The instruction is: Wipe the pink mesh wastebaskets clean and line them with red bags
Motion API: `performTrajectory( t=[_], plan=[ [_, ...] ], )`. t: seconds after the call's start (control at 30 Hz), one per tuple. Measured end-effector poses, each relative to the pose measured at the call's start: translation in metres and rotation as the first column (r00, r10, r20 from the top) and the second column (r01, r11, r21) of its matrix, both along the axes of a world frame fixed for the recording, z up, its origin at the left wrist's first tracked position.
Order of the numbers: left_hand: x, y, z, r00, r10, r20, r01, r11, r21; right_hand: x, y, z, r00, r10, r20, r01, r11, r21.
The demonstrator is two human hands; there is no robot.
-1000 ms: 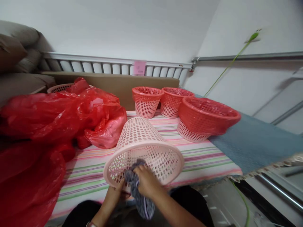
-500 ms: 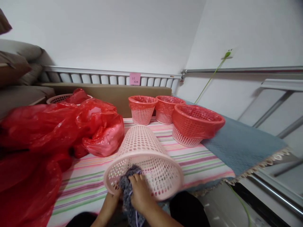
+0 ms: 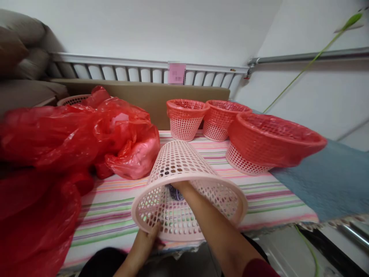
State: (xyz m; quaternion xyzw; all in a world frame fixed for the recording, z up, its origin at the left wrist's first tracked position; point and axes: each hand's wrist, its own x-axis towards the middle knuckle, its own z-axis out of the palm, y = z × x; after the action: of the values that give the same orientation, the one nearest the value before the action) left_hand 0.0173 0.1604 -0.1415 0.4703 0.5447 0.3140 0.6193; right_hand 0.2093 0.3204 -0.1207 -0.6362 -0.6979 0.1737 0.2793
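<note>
Pink perforated plastic forms the basket [image 3: 184,161] lying on its side at the near edge of the striped cloth [image 3: 106,207], its wide mouth turned toward the person and its narrower end pointing away. The left hand [image 3: 150,235] is clamped on the lower left of the rim, thumb on the inner side and the other fingers underneath. The right hand [image 3: 180,185] reaches through the mouth, mostly hidden by the upper wall; whether its fingers are closed cannot be told. Dark grey fabric [image 3: 175,193] with a purple strip shows just beside it, inside the basket. The 2 hands are apart.

Beyond stand 3 upright baskets with red plastic folded over their rims: the left lined basket [image 3: 186,125], the middle lined basket [image 3: 217,125] and the right lined basket [image 3: 259,150], which is nearest of the 3. A heap of glossy red bags [image 3: 72,138] lies to the left, with 1 more pink rim [image 3: 73,100] partly visible behind it. Blue fabric [image 3: 325,181] spreads to the right, and a pink note [image 3: 177,73] is at the white rail [image 3: 121,61] in back.
</note>
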Motion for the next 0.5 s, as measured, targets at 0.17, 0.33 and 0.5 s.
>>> performTrajectory(
  t=[0.17, 0.33, 0.5],
  plan=[
    [0.003, -0.001, -0.003, 0.999, 0.037, 0.006, -0.037, 0.999, -0.027, -0.005, -0.019, 0.005, 0.999, 0.001, 0.044, -0.001, 1.000, 0.008],
    [-0.001, 0.007, -0.019, 0.997, 0.082, -0.011, -0.081, 0.992, 0.094, -0.024, -0.113, 0.007, 0.990, 0.058, 0.129, -0.053, 0.998, -0.043],
    [-0.004, 0.014, -0.016, 0.995, 0.090, 0.039, -0.097, 0.970, 0.224, -0.039, -0.191, -0.004, 0.982, 0.091, 0.168, -0.088, 0.996, -0.027]
  ],
)
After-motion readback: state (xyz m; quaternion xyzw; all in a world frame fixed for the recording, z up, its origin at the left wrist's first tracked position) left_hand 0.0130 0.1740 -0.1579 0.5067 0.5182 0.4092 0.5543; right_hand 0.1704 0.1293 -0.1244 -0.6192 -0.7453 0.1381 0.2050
